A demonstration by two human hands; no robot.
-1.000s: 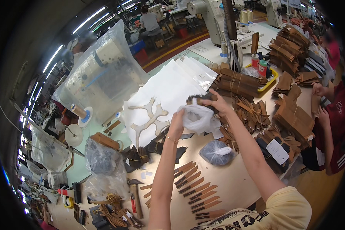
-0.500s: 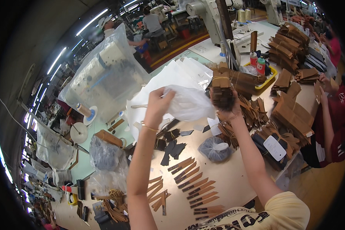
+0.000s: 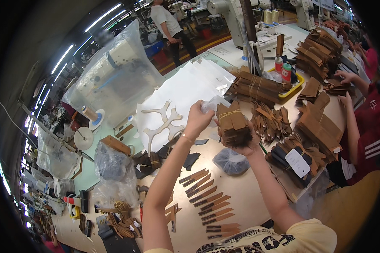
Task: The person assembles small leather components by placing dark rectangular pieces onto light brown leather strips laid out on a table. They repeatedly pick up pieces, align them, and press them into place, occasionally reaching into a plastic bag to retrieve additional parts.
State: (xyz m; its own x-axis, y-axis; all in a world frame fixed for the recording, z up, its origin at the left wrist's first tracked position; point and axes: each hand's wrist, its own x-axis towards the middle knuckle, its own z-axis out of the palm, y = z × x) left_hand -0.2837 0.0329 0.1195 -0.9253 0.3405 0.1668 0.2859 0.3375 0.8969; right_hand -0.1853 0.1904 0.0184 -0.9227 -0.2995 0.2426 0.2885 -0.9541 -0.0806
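Observation:
My right hand (image 3: pixel 245 145) supports a banded bundle of brown leather pieces (image 3: pixel 233 122) from below, its fingers wrapped round the side. At the bundle's upper left, my left hand (image 3: pixel 199 120) pinches a crumpled translucent plastic bag (image 3: pixel 215 102), which is partly hidden behind the bundle. Beyond my left wrist, pale branched flat pieces (image 3: pixel 169 126) lie on white sheets (image 3: pixel 190 84). Below my hands are a knotted plastic bag of dark pieces (image 3: pixel 231 161) and a row of brown strips with dark ends (image 3: pixel 215 204) on the table.
More brown bundles (image 3: pixel 257 88) are piled at the right, near a yellow tray (image 3: pixel 299 89) with bottles. A co-worker in a dark red top (image 3: pixel 367 126) reaches in from the right. Plastic covers a machine (image 3: pixel 118 63) at the far left. Another person (image 3: pixel 166 25) stands in the back.
The bundle has come nearer and left, turning its banded face toward me. The plastic bag, spread wide before, is bunched beside it. My left hand has moved right, uncovering the branched pieces.

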